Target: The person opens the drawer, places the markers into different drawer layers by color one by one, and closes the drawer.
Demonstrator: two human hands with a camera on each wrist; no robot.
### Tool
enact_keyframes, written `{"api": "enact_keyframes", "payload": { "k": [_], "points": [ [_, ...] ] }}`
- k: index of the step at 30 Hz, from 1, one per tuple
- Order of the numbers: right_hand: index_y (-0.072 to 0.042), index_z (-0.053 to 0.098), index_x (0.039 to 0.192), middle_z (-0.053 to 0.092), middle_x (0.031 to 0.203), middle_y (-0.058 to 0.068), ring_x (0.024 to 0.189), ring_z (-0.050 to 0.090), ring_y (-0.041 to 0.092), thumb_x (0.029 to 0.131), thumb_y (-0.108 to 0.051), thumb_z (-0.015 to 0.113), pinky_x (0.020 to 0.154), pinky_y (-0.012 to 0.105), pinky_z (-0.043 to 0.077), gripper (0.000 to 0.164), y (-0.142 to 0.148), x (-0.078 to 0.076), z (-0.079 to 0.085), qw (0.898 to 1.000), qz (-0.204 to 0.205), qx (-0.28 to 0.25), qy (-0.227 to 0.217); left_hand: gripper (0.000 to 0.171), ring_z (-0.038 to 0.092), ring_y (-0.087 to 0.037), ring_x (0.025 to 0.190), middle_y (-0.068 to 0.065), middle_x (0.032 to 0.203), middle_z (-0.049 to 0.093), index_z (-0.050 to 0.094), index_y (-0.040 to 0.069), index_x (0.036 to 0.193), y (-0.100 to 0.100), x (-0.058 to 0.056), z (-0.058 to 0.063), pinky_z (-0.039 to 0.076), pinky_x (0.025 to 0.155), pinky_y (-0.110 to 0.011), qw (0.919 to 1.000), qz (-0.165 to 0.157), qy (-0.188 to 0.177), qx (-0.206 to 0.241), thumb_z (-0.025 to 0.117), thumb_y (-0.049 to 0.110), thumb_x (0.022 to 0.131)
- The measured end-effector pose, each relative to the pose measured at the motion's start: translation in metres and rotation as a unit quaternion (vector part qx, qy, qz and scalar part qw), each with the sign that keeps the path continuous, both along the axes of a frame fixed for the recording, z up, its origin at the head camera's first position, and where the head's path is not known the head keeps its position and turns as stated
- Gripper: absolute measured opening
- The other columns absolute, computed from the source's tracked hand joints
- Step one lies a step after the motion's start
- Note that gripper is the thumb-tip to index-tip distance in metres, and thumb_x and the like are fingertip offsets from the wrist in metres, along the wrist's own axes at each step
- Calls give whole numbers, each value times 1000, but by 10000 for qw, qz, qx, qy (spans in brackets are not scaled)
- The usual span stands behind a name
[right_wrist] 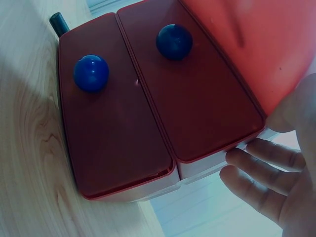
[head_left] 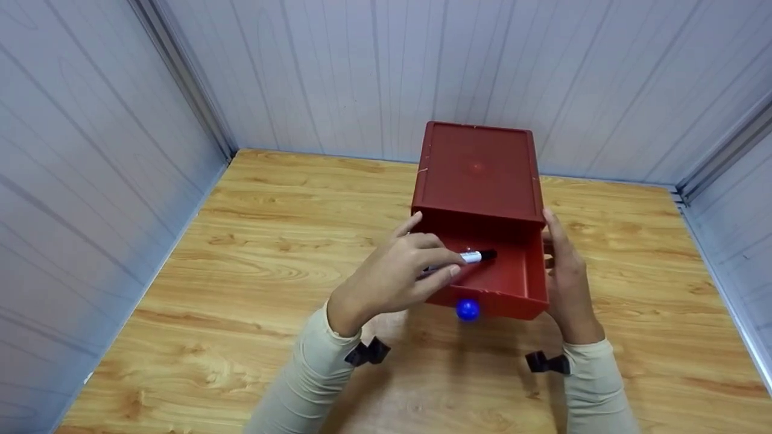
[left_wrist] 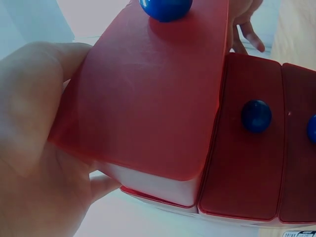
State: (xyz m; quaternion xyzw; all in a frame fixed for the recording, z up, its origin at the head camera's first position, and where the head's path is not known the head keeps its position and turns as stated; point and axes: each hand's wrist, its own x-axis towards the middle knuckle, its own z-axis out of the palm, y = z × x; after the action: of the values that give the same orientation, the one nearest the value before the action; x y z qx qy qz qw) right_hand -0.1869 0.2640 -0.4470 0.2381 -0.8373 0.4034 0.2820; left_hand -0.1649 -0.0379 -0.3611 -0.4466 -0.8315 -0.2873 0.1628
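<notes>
A red drawer cabinet [head_left: 479,169] stands on the table with its top drawer [head_left: 506,283] pulled out. My left hand [head_left: 392,271] reaches over the drawer's left side and pinches a marker pen [head_left: 472,257] between thumb and fingers. The pen has a white barrel and a black cap, which points right inside the drawer; the fingers hide part of it. In the left wrist view, the drawer front [left_wrist: 143,94] hides the pen. My right hand [head_left: 567,277] touches the cabinet's right side, its fingers [right_wrist: 266,170] loosely bent along the wall.
Two lower drawers with blue ball knobs [right_wrist: 91,73] are closed beneath the open one. The top drawer has its own blue knob [head_left: 467,310]. A dark rod end [right_wrist: 59,23] shows beside the cabinet. Pale panel walls [head_left: 338,78] surround the wooden table [head_left: 241,271].
</notes>
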Motion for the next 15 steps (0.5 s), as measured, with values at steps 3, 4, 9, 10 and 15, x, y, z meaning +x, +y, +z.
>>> {"api": "enact_keyframes", "payload": {
  "k": [3,4,9,10,15],
  "points": [
    [-8,29,157,63,119,18,100,64,24,84,10,73,79,11,49,86,0,0,0,10000,2,37,25,23,62,-9,94,6,96,70,78,17,107,0,1,0,20,118,-51,10000,48,25,-5,58,27,101],
    [-7,29,156,63,119,18,100,64,24,84,10,73,79,11,49,87,0,0,0,10000,4,47,36,23,62,-9,95,6,96,70,78,17,107,0,1,0,20,118,-50,10000,62,32,-21,58,27,101],
    [-6,29,156,63,119,18,101,63,21,84,11,73,79,12,50,86,1,1,0,10000,82,-19,9,25,63,-9,99,6,98,71,79,19,107,1,1,1,19,119,-49,9998,91,23,-151,56,28,102],
    [-6,29,156,63,119,18,100,63,21,84,12,72,79,13,50,86,1,1,1,9999,96,-38,9,26,63,-9,99,6,98,72,79,19,108,1,1,1,18,119,-49,9998,94,15,-168,56,28,102],
    [-6,30,156,63,119,17,98,64,22,84,11,72,79,13,50,85,1,1,1,9999,94,-46,26,26,63,-10,100,6,99,72,79,18,109,1,1,0,19,118,-50,9998,81,48,-169,56,28,102]
  ]
}}
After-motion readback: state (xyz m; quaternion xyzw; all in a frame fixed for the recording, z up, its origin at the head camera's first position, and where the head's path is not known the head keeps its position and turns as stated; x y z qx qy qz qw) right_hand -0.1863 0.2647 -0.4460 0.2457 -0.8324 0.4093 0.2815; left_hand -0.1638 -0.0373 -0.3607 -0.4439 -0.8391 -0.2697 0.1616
